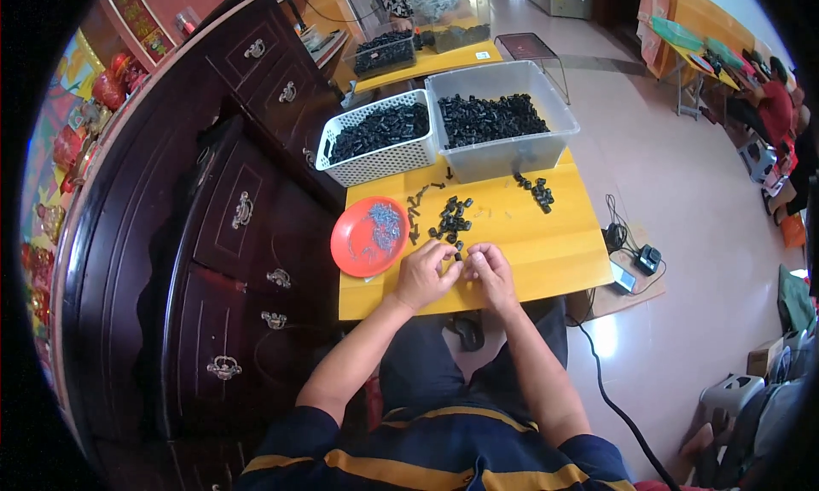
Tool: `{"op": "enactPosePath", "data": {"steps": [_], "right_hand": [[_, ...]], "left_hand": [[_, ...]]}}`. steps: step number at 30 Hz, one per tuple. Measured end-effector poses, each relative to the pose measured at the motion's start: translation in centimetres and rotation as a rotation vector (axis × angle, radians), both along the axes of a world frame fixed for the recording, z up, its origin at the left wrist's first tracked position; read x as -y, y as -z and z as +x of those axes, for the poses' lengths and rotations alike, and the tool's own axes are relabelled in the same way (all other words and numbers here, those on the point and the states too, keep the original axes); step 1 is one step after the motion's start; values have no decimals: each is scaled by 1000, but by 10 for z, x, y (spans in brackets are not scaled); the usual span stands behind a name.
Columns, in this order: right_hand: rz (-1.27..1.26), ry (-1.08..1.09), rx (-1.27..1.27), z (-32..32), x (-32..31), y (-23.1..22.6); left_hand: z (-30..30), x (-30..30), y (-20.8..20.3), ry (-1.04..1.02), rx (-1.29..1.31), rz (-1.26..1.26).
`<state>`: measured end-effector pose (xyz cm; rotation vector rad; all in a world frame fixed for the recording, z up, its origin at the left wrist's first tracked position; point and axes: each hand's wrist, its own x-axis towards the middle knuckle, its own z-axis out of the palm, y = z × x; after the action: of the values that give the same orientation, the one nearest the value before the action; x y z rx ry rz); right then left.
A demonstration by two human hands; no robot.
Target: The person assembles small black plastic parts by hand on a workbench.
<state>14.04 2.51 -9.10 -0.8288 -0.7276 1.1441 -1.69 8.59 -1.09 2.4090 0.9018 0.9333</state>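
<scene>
My left hand (420, 276) is closed in a pinch near the front of the yellow table, with a small black plastic part (459, 255) at its fingertips. Close beside it, my right hand (492, 278) has thumb and fingers pressed together; anything between them is too small to make out. Just beyond my hands lies a pile of black plastic parts (450, 219). Slim black pieces (414, 209) lie scattered to its left. A red plate (343, 244) left of my left hand holds many small silvery screws or pins (386, 226).
A white perforated basket (388, 168) and a clear bin (512, 156), both full of black parts, stand at the table's back. More black parts (536, 192) lie back right. A dark wooden cabinet (230, 278) borders the left. People sit farther off; a cable (610, 389) crosses the floor.
</scene>
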Motion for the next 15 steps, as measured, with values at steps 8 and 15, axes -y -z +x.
{"op": "enactPosePath", "data": {"steps": [8,15], "right_hand": [[33,-116,-64,13,-3,7],[-27,-29,-83,5,1,-5]], "left_hand": [[11,-2,-14,225,-83,56],[38,-65,-6,88,-110,71]]}}
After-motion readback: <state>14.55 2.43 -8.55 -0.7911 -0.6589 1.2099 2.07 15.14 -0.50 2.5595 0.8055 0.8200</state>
